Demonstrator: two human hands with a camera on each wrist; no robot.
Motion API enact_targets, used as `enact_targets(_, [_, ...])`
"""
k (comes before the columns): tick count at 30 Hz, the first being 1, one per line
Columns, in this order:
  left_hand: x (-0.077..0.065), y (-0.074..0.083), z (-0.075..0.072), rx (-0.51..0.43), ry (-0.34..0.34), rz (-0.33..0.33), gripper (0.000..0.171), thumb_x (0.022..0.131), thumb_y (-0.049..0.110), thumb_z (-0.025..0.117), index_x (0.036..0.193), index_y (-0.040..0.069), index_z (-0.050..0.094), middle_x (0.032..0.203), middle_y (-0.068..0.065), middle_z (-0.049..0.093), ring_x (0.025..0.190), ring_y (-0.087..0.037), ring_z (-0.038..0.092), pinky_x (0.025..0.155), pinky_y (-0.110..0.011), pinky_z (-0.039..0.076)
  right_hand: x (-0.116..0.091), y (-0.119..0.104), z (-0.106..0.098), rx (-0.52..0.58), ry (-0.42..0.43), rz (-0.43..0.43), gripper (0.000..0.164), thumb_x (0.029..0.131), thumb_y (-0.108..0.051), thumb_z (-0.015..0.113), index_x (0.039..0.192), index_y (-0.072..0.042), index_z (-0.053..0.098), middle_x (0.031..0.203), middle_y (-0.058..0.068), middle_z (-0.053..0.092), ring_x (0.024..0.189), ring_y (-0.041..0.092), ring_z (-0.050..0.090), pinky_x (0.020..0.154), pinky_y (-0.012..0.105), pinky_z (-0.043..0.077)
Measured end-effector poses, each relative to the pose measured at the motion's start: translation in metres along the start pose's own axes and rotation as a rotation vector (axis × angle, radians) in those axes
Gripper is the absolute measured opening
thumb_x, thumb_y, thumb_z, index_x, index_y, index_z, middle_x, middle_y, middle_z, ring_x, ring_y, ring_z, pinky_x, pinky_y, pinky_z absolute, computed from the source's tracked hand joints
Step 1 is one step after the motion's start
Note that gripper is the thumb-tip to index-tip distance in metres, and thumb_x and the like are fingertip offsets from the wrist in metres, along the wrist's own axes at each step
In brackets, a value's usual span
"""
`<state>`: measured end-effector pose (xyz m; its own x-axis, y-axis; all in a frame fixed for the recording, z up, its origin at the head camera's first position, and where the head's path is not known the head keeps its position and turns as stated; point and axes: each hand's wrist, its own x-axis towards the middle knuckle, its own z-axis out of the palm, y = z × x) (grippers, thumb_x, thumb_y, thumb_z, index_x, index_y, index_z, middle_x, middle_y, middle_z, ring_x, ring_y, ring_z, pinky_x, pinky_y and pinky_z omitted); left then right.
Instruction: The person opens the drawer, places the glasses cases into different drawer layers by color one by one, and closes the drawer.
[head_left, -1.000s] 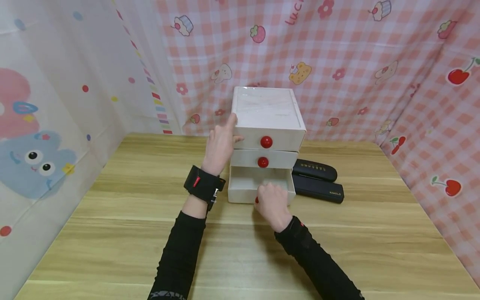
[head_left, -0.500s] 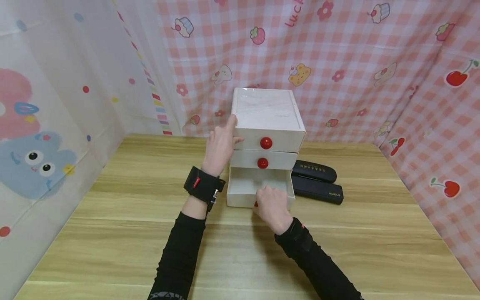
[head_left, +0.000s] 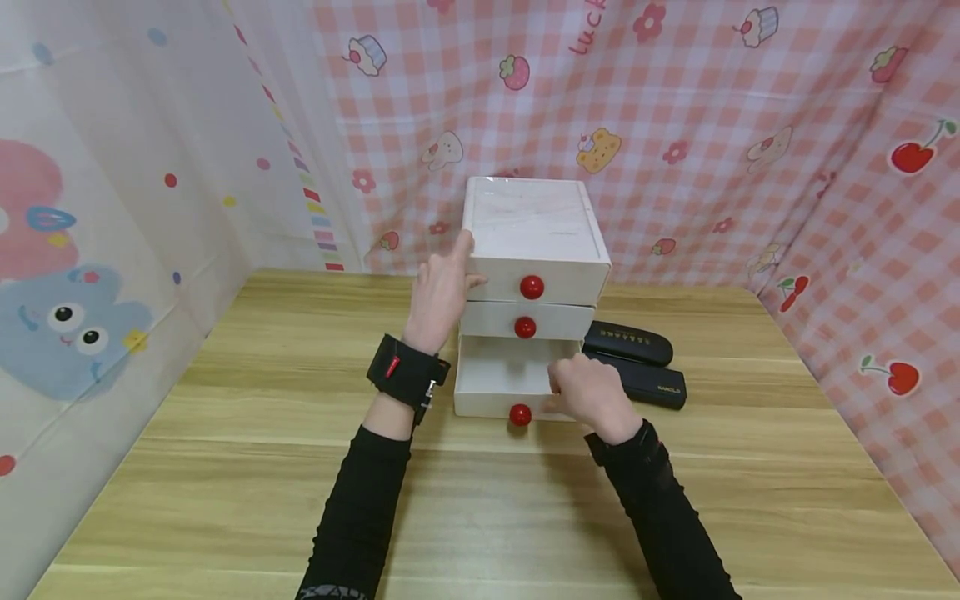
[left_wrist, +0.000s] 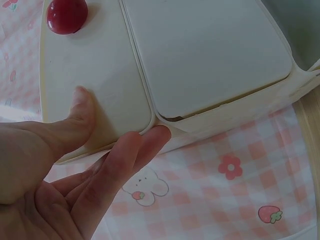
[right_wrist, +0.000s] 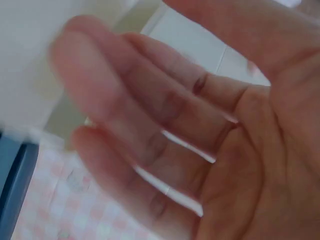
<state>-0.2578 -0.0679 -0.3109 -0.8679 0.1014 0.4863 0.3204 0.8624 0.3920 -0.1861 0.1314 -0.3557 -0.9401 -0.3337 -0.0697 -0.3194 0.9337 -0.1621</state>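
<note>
A small white drawer cabinet with red knobs stands on the wooden table. Its bottom drawer is pulled out, and the bare inside shows. My left hand grips the cabinet's left front edge. In the left wrist view, the thumb of that hand lies against the top drawer's front, with other fingers along the side wall. Just right of the bottom drawer's red knob is my right hand, overlapping the drawer's right corner. Seen from the right wrist, its fingers are loosely bent around nothing.
Two dark elongated cases, one rounded and one squarer, lie right of the cabinet on the wooden table. A pink checked cloth hangs behind, and a white patterned cloth hangs at the left.
My right hand has let go of the bottom drawer's knob and moved right. Before that, the drawer came out slightly toward me. The left hand keeps its place on the cabinet.
</note>
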Motion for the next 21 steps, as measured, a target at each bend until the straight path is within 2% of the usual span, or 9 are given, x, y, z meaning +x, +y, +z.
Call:
enact_targets(4, [0.000, 0.000, 0.000, 0.005, 0.000, -0.002, 0.041, 0.081, 0.028, 0.068, 0.108, 0.009, 0.044, 0.056, -0.008, 0.052, 0.048, -0.018, 0.048, 0.039, -0.023, 0.028, 0.003, 0.026, -0.009, 0.076, 0.018, -0.001, 0.024, 0.072, -0.023, 0.080, 0.086, -0.007, 0.069, 0.068, 0.004, 0.065, 0.057, 0.013, 0.054, 0.048, 0.025, 0.040])
enact_targets(7, [0.000, 0.001, -0.001, 0.005, -0.003, -0.002, 0.040, 0.081, 0.028, 0.068, 0.108, 0.009, 0.044, 0.055, -0.008, 0.051, 0.047, -0.018, 0.047, 0.039, -0.023, 0.028, 0.007, 0.047, -0.009, 0.116, 0.059, -0.002, 0.025, 0.073, -0.019, 0.079, 0.092, -0.006, 0.069, 0.069, 0.005, 0.067, 0.059, 0.014, 0.056, 0.051, 0.027, 0.043])
enact_targets(10, [0.000, 0.001, -0.001, 0.005, -0.003, -0.003, 0.040, 0.081, 0.028, 0.068, 0.108, 0.009, 0.045, 0.055, -0.008, 0.052, 0.047, -0.018, 0.047, 0.039, -0.023, 0.027, 0.010, 0.069, -0.005, 0.136, 0.099, 0.008, 0.025, 0.073, -0.015, 0.078, 0.094, -0.004, 0.069, 0.076, 0.010, 0.067, 0.066, 0.018, 0.059, 0.057, 0.034, 0.047])
enact_targets(12, [0.000, 0.001, -0.001, 0.003, -0.003, -0.003, 0.040, 0.081, 0.028, 0.068, 0.108, 0.009, 0.045, 0.056, -0.008, 0.052, 0.047, -0.018, 0.047, 0.039, -0.023, 0.027, 0.011, 0.083, -0.001, 0.143, 0.121, 0.023, 0.029, 0.074, -0.013, 0.077, 0.098, -0.002, 0.068, 0.086, 0.015, 0.068, 0.076, 0.025, 0.061, 0.066, 0.041, 0.050])
enact_targets(17, [-0.001, 0.001, -0.001, -0.004, -0.006, 0.001, 0.040, 0.081, 0.028, 0.067, 0.109, 0.009, 0.045, 0.056, -0.008, 0.052, 0.047, -0.018, 0.047, 0.039, -0.023, 0.027, 0.014, 0.110, 0.010, 0.119, 0.139, 0.090, 0.046, 0.072, -0.014, 0.078, 0.111, 0.005, 0.062, 0.108, 0.026, 0.060, 0.098, 0.040, 0.056, 0.085, 0.054, 0.045])
enact_targets(21, [-0.001, 0.000, -0.001, -0.005, 0.001, 0.011, 0.040, 0.081, 0.028, 0.067, 0.108, 0.009, 0.045, 0.056, -0.008, 0.053, 0.047, -0.018, 0.047, 0.039, -0.022, 0.027, 0.015, 0.123, 0.016, 0.100, 0.113, 0.128, 0.058, 0.071, -0.018, 0.080, 0.118, 0.007, 0.057, 0.117, 0.031, 0.054, 0.106, 0.045, 0.050, 0.090, 0.058, 0.042])
